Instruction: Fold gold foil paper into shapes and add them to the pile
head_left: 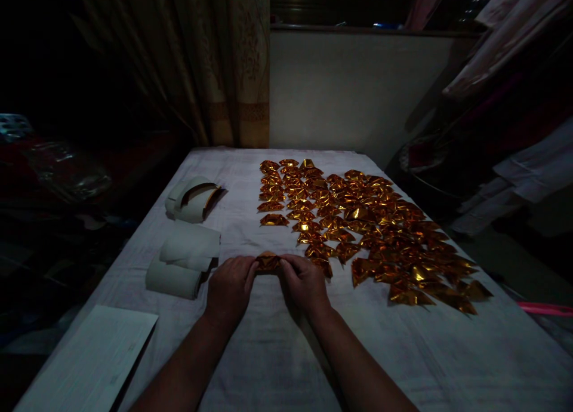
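Bare forearms [181,364] taper toward the wrists [215,316], and the left hand [227,285] and right hand [310,285] have bare fingers [251,273].

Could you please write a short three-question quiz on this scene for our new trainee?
1. Multiple choice: what do the left hand and right hand hold between them?
(a) the patterned curtain
(b) a folded gold foil piece
(c) a flat white sheet
2. True or false: the laid-out gold pieces are all left of the left hand.
3. Fill in: the pale curled pieces lie on the person's ___ side of the white cloth.

Key: 1: b. 2: false; the laid-out gold pieces lie farther right. 3: left.
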`<action>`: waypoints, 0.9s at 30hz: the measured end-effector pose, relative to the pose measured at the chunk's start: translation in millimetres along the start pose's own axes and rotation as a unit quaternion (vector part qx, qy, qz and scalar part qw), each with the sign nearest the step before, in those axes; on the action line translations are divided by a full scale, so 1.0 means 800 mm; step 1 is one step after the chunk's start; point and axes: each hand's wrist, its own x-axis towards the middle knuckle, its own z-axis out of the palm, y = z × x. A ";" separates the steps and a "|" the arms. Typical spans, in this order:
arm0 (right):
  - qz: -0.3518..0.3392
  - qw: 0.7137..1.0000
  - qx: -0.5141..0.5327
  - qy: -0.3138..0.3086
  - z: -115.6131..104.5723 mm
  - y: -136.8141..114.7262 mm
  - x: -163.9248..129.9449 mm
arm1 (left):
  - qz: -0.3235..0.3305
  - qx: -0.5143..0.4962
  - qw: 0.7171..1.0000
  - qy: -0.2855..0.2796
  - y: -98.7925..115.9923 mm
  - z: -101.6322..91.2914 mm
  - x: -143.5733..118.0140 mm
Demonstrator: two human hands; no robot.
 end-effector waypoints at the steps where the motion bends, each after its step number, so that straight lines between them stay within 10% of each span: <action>1: -0.014 0.999 -0.028 -0.010 -0.002 -0.002 0.000 | -0.002 -0.003 1.000 0.004 -0.001 0.000 0.001; 11: -0.094 0.953 -0.286 0.016 -0.026 -0.021 0.014 | -0.020 -0.053 0.998 0.012 -0.008 -0.001 0.006; 27: -0.080 0.921 -0.373 0.077 -0.020 -0.011 0.094 | -0.044 -0.054 0.998 0.005 -0.012 0.001 0.007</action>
